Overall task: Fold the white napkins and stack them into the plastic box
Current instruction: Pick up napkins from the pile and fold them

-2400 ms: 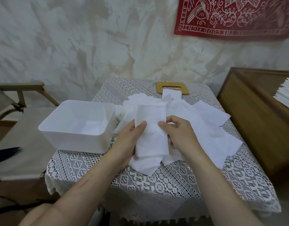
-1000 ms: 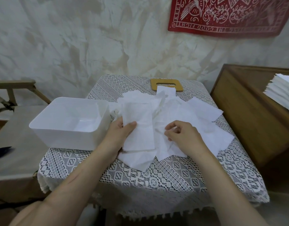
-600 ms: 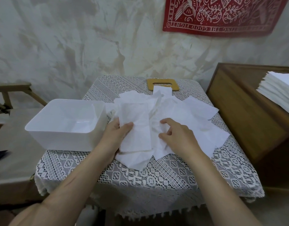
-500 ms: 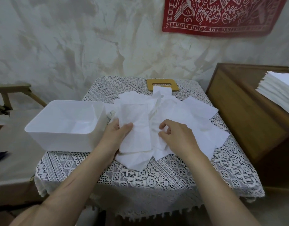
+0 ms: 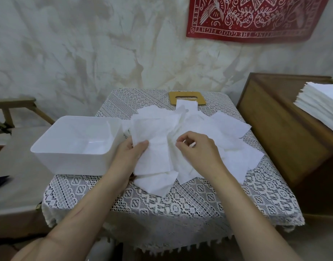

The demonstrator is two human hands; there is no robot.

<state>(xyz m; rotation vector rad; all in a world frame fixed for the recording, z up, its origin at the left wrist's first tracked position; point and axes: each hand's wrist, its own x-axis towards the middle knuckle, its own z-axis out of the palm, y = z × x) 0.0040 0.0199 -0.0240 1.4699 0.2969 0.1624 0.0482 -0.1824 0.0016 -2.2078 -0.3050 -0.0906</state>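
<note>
**White folded napkin [image 5: 154, 147] gripped over the tabletop [image 5: 171, 202]**

White lace cloth covers the tabletop, and a loose heap of unfolded napkins [image 5: 224, 132] lies spread across its middle and right side. The left hand [image 5: 130, 157] grips the folded napkin by its left edge, thumb pressed on top and fingers tucked beneath. That napkin is a tall narrow rectangle, lying on the near left part of the heap. One more sheet pokes out below it toward the near edge of the tabletop

The right hand [image 5: 199, 151] rests on the heap just to the right of the folded napkin. Its fingers are curled, with thumb and forefinger drawn close together at a crease. Whether they actually pinch a sheet cannot be told

The plastic box [image 5: 71, 162] stands open at the left edge of the tabletop, just beside the left hand, with its right wall touching the heap

A flat wooden piece with a slot [image 5: 188, 95] lies at the far edge, partly under a napkin. To the right stands a wooden cabinet [image 5: 274, 129] carrying a neat stack of napkins [image 5: 321, 106]. A red printed cloth [image 5: 256, 17] hangs on the wall behind
</note>
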